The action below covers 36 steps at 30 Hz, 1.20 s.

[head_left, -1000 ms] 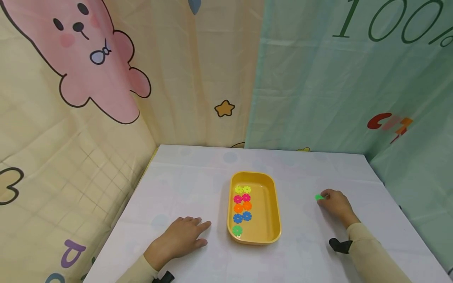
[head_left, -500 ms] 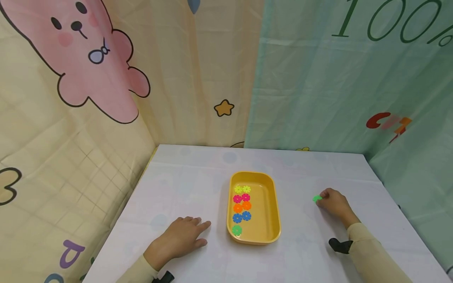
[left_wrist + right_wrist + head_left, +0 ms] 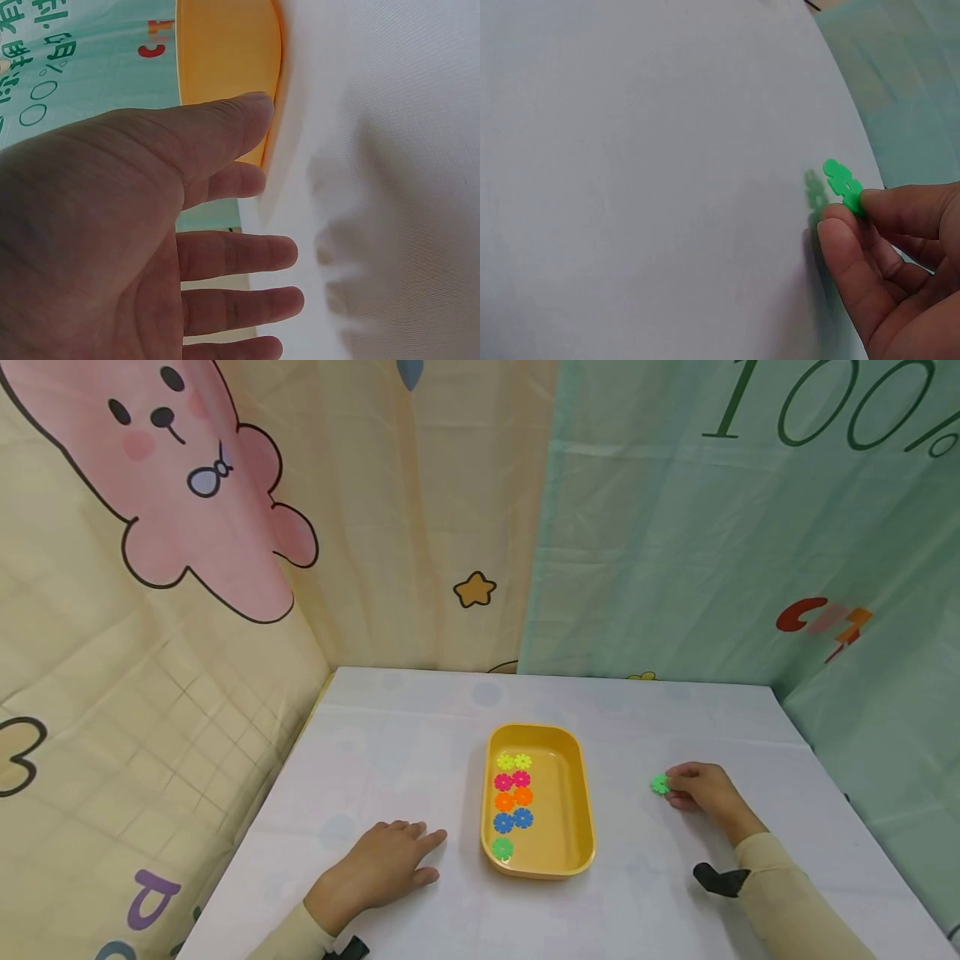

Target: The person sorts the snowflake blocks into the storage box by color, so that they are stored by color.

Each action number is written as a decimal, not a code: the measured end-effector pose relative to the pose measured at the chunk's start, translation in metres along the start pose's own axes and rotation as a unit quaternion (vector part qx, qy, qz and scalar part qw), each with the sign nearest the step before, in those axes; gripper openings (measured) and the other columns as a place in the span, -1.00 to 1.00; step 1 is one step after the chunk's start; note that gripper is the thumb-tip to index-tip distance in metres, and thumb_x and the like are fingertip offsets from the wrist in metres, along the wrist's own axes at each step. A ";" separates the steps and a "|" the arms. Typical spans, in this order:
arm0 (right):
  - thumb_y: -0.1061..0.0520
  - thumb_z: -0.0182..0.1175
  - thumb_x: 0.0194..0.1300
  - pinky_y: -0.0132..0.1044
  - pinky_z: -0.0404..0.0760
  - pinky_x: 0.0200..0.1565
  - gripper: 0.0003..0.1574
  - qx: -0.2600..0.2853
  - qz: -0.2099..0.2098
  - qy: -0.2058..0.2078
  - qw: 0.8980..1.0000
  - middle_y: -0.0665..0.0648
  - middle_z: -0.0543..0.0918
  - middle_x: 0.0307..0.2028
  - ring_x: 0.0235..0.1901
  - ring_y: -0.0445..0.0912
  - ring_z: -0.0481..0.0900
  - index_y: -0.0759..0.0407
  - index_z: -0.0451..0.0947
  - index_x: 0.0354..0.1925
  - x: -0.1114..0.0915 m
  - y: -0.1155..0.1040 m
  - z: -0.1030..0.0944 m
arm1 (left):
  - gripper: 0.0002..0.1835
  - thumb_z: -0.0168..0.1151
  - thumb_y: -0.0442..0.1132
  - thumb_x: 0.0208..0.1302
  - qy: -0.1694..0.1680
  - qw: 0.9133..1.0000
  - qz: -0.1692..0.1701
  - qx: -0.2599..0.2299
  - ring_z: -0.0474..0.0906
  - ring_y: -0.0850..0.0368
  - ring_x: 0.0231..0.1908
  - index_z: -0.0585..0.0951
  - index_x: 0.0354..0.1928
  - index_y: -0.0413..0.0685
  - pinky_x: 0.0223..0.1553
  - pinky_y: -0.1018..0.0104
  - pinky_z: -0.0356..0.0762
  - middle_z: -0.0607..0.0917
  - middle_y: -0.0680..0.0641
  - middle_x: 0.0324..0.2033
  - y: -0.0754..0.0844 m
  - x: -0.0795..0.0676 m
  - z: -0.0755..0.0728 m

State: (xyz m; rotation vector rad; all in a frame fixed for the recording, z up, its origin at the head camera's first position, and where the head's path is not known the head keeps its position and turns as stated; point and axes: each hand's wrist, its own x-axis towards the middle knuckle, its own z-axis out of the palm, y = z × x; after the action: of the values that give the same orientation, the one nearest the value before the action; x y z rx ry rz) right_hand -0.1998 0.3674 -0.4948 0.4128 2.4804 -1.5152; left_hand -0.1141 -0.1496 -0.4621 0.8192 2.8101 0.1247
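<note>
My right hand [image 3: 705, 789] pinches a green flower-shaped plastic piece [image 3: 660, 784] between thumb and fingers, over the table right of the yellow tray [image 3: 566, 810]. In the right wrist view the green piece [image 3: 843, 184] is tilted, its shadow falling on the white cloth. My left hand [image 3: 378, 864] lies to the left of the tray with its fingers spread and holds nothing; in the left wrist view its thumb [image 3: 225, 124] overlaps the tray's side. Along the tray's left half are pairs of yellow, pink, orange and blue flower pieces [image 3: 513, 822], plus one green flower piece [image 3: 502, 848] near the front.
A white cloth [image 3: 420, 718] covers the table. Behind it hangs a cream and green curtain [image 3: 652, 527] with printed figures. Black camera mounts [image 3: 722, 881] stick out at both wrists. The tray's raised rim stands between the two hands.
My right hand has shifted slightly left with the green flower piece, which now shows more of its face beyond the fingertips. My left hand and the tray stay as they were.
</note>
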 end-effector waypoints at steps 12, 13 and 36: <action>0.15 0.21 0.47 -0.33 0.74 -0.18 -0.54 0.078 -0.050 -0.053 0.994 0.05 0.72 -0.25 -0.29 -0.18 0.73 0.50 0.47 0.14 -0.013 -0.051 0.023 | -0.43 0.34 0.12 0.31 -0.001 1.000 0.003 0.002 0.60 -0.15 0.13 0.59 0.31 0.12 0.13 -0.19 0.54 0.69 -0.13 0.14 0.000 0.000 0.000; 0.15 0.22 0.47 -0.33 0.74 -0.17 -0.54 0.081 -0.053 -0.058 0.994 0.06 0.72 -0.25 -0.29 -0.17 0.74 0.49 0.47 0.13 -0.015 -0.056 0.026 | -0.43 0.34 0.12 0.31 -0.001 1.000 0.003 0.001 0.60 -0.15 0.13 0.59 0.31 0.12 0.13 -0.19 0.53 0.69 -0.13 0.14 0.000 -0.001 -0.001; 0.29 0.26 0.37 -0.17 0.77 -0.23 -0.85 -0.008 -0.081 -0.182 0.980 0.20 0.68 -0.32 -0.36 0.11 0.72 0.35 0.61 -0.11 -0.036 -0.126 0.131 | -0.43 0.33 0.14 0.31 -0.006 1.000 0.001 0.006 0.61 -0.14 0.11 0.59 0.30 0.12 0.11 -0.17 0.54 0.70 -0.13 0.13 -0.001 -0.001 0.000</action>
State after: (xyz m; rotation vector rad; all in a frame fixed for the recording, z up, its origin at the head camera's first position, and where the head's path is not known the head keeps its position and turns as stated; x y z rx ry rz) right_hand -0.2048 0.1918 -0.4375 -0.0694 2.2771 -1.4722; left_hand -0.1138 -0.1512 -0.4620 0.8215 2.8019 0.1021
